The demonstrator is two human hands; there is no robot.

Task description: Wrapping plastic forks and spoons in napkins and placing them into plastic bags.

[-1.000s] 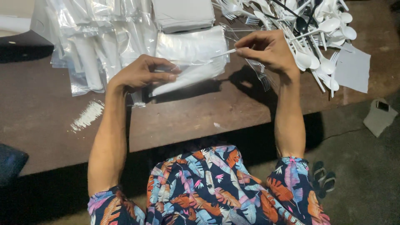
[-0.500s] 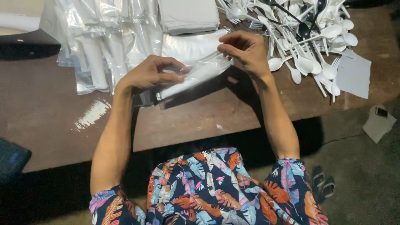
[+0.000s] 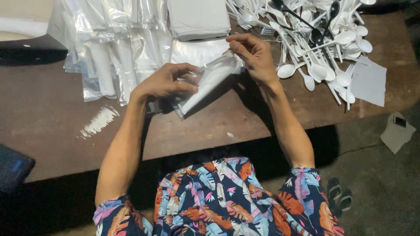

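- The brown desk runs across the upper frame; its near edge passes just in front of the person's lap, and its right end stops short of the concrete floor.
- Bare desk surface lies between the two forearms and to the left around a white smear; this is the only open room near the hands.
- The left hand is curled, thumb pressed against the fingers, pinching the lower part of a clear plastic sleeve with white contents.
- The sleeve sits tilted above the desk centre, its lower end near the left hand, its upper end at the right hand.
- The right hand is bent over the sleeve's upper end, fingertips drawn together at its mouth; whether they grip the plastic or an item inside cannot be told.
- A heap of white plastic spoons and forks, with some dark pieces, lies just right of the right hand, closing that side.
- Filled clear packets are stacked behind and left of the left hand.
- A stack of white napkins sits at the far edge behind both hands.
- A grey paper sheet lies at the heap's right margin.
- A pair of sandals rests on the floor.
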